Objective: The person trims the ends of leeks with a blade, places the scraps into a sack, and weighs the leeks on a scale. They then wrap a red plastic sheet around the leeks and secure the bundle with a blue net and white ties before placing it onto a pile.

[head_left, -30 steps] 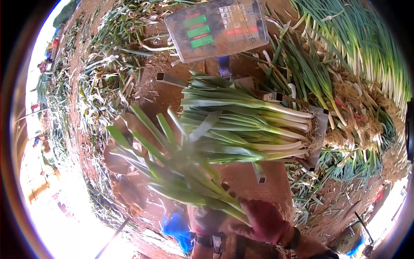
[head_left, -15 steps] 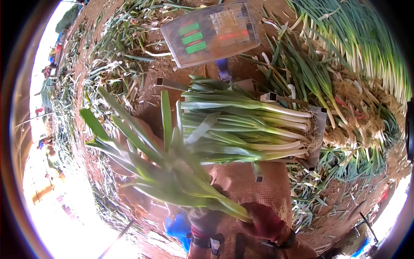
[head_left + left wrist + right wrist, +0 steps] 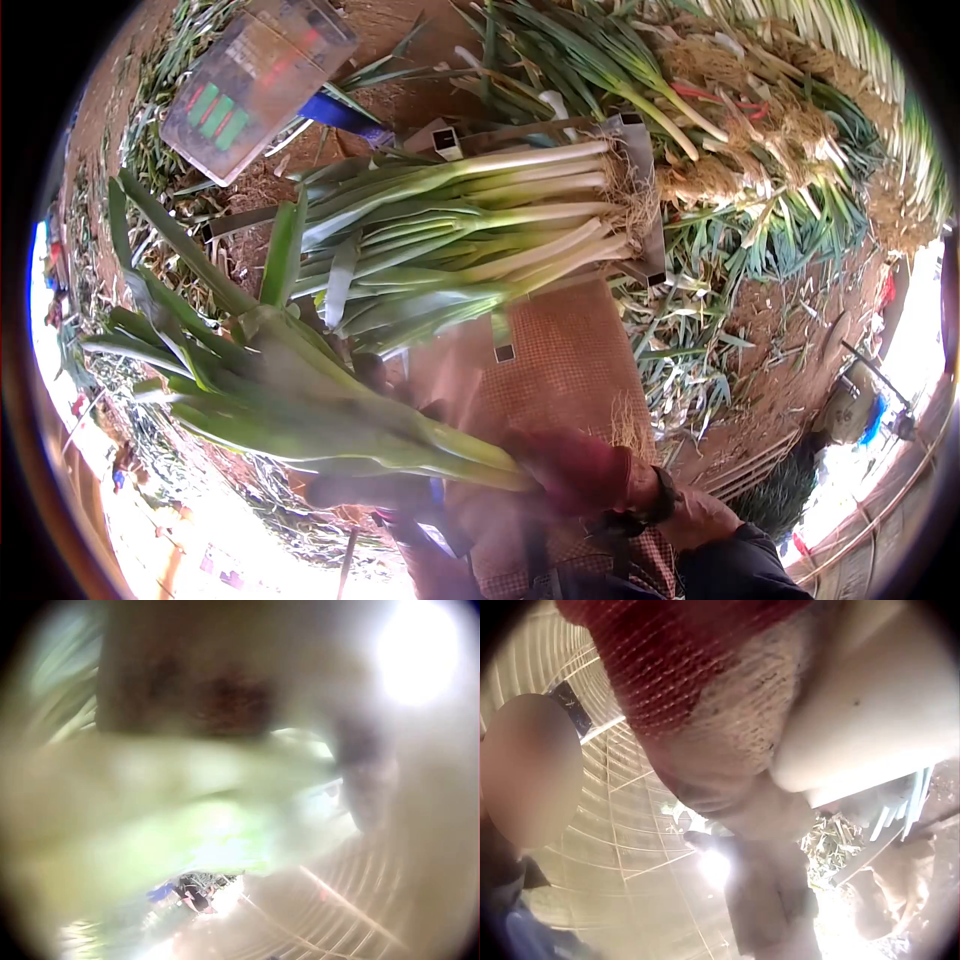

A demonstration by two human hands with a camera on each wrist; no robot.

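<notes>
A bunch of green onions [image 3: 340, 410] slants across the front of the head view, leaves fanned to the upper left. My gloved right hand [image 3: 570, 470] grips its root end; in the right wrist view the red glove lies beside a thick pale stalk [image 3: 870, 697]. Beneath the leafier part is my left hand [image 3: 375, 490], blurred, with dark fingertips showing past the bunch's far side. The left wrist view has the glove and fingers around the green stalks [image 3: 187, 817]. Beyond lies a layer of green onions [image 3: 470, 220] on a metal-framed scale, roots to the right.
The scale's display [image 3: 250, 90] with green readouts stands at the upper left. Loose green onions [image 3: 620, 70] and a rooty pile [image 3: 760, 140] lie at the back right. Leaf scraps [image 3: 680, 360] litter the soil. A woven brown cloth [image 3: 560, 360] spreads before me. A person [image 3: 529, 772] appears in the right wrist view.
The head view has turned, so the scale and its layer now sit further left and higher. The held bunch has moved left and lies flatter, still in both hands.
</notes>
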